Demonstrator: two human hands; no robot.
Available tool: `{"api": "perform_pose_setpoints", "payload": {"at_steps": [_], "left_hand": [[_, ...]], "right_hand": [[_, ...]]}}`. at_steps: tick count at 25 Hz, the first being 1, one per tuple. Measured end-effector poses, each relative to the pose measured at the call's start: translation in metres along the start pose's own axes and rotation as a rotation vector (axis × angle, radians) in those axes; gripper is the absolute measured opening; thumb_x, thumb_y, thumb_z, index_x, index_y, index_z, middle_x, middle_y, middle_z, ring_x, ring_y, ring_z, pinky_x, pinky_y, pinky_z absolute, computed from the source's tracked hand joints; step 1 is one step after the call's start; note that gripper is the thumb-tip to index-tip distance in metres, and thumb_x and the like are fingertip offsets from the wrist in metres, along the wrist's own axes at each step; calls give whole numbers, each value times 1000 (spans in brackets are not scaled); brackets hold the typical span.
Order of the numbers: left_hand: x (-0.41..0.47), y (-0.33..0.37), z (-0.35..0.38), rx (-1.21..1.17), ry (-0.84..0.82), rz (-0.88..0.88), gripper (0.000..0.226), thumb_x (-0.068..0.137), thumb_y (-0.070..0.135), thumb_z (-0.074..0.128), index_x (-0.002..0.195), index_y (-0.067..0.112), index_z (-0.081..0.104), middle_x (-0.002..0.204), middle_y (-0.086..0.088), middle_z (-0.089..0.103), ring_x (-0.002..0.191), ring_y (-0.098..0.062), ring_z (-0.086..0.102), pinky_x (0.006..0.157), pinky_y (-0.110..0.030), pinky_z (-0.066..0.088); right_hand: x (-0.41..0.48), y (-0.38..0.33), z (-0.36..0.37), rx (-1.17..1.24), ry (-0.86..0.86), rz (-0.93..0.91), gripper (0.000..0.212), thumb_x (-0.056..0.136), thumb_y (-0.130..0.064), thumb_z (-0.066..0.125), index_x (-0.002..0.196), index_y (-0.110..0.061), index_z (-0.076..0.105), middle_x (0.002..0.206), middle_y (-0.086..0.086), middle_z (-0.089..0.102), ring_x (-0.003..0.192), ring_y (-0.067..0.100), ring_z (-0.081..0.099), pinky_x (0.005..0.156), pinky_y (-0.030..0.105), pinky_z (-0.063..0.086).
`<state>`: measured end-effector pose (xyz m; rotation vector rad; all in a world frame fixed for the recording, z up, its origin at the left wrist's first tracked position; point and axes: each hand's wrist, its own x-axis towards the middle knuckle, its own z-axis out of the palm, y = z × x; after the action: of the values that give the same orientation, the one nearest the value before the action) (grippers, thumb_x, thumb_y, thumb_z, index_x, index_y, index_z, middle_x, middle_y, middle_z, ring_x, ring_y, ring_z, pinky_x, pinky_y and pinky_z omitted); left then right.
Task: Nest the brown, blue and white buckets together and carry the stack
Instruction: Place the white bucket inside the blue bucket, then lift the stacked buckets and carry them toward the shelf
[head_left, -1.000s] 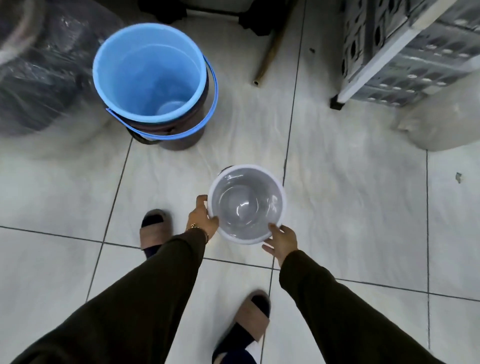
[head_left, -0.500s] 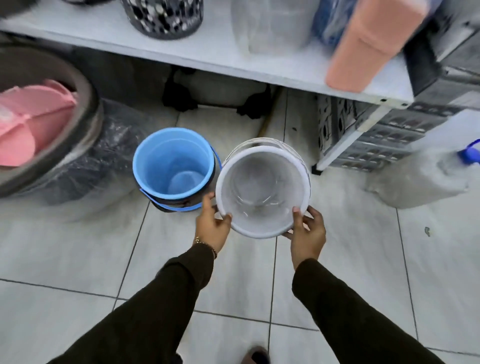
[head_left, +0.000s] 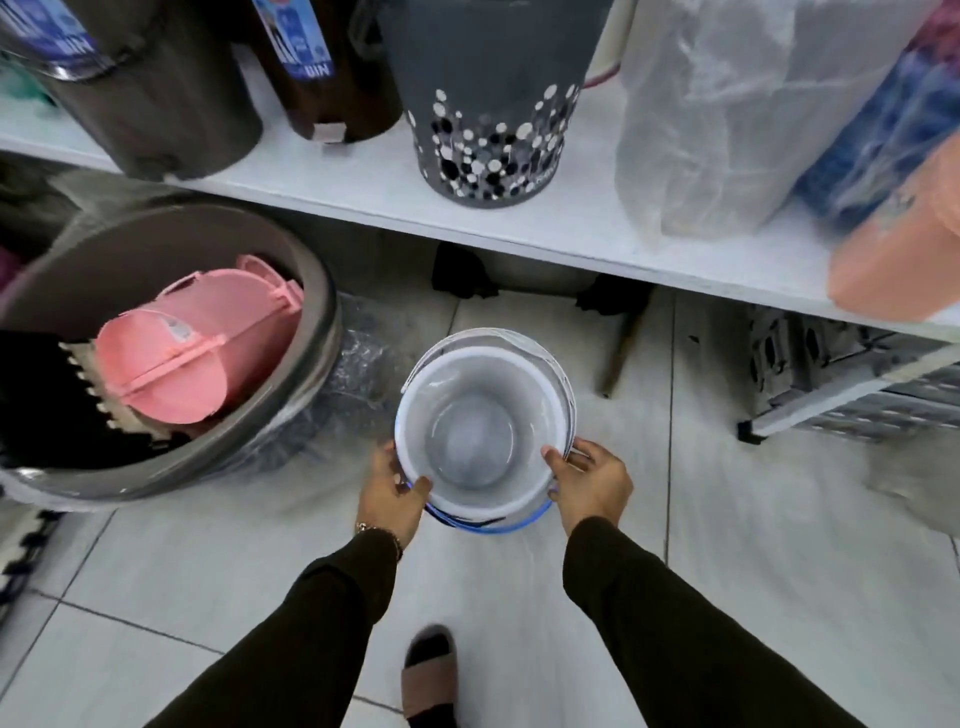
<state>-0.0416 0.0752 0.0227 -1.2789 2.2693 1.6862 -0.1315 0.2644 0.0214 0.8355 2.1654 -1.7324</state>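
Observation:
The white bucket (head_left: 480, 431) sits mouth-up inside the blue bucket (head_left: 498, 526), of which only a thin blue rim and handle show at the near edge. The brown bucket is hidden underneath. My left hand (head_left: 392, 491) grips the white rim on its near left side. My right hand (head_left: 589, 480) holds the rim and the thin white handle on the near right. The stack is over the tiled floor, just in front of the shelf.
A white shelf (head_left: 519, 223) juts out above, carrying dark bins, a dotted grey bin (head_left: 485, 104) and wrapped goods. A large grey tub (head_left: 171, 364) with pink items stands at left. A grey crate (head_left: 852, 384) is at right. My sandalled foot (head_left: 428, 675) is below.
The white bucket has moved left from beside the blue bucket and gone down into it. Both hands stay on its rim. The view has tilted up toward the shelf.

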Motion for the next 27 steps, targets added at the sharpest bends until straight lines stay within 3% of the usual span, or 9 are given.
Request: {"api": "perform_pose_setpoints", "payload": {"at_steps": [3,6,10,12,14,17,19,22,27], "left_hand": [[49,-29,0,281,57,-61,62,78,19,69,135,19,44,141,-16,41,124,-40,44,106,-40,35],[82,-46,13,265,40,-213,84,71,26,74,143,27,31,149,-16,27,129,-44,38,110,-45,33],[102,-65,25,-73,45,-648,126,67,39,83,152,24,-8,158,-19,17,138,-42,33,105,-52,36],[100,-79,28,-315,-77,-900,136,51,54,88,152,33,-1,161,-10,12,141,-43,26,96,-67,38],[90,-92,39,-570,-287,-1047,132,36,68,84,148,37,23,162,-9,7,144,-46,15,93,-78,31],[78,-103,65,-948,-398,-996,99,54,71,72,137,25,44,147,-19,42,135,-47,35,105,-74,22],[71,-105,80,-1079,-318,-890,73,63,65,71,122,24,59,129,-14,61,122,-40,52,106,-68,30],[67,-116,93,-1047,-4,-820,58,68,37,78,117,12,62,117,-13,67,106,-33,63,90,-54,54],[46,-108,69,-767,125,-690,39,75,6,68,113,0,59,99,-18,64,85,-32,61,69,-39,57]], "right_hand": [[25,20,40,-212,59,-32,38,70,-22,87,103,-10,75,106,8,76,90,24,71,87,30,53],[47,39,55,-423,66,-52,54,70,-29,86,119,-15,65,125,8,62,110,30,63,89,32,47],[82,66,63,-591,-110,128,96,72,-35,83,147,-15,26,144,14,41,123,38,54,98,43,48],[95,73,66,-560,-207,213,99,75,-28,81,150,-12,19,142,17,46,120,37,54,93,38,47],[104,77,66,-514,-266,305,101,72,-24,82,150,-16,17,136,14,50,111,33,55,85,40,47],[114,77,64,-511,-311,383,94,67,-24,81,142,-20,23,117,7,55,98,27,58,69,36,48],[119,75,60,-533,-333,377,84,68,-23,81,132,-19,27,102,4,56,89,23,60,69,36,52],[120,74,56,-514,-350,370,74,69,-24,80,123,-20,29,100,5,55,91,25,61,85,44,57],[89,71,35,-374,-390,310,72,67,-18,78,122,-22,31,109,10,56,98,29,64,94,46,57]]}}
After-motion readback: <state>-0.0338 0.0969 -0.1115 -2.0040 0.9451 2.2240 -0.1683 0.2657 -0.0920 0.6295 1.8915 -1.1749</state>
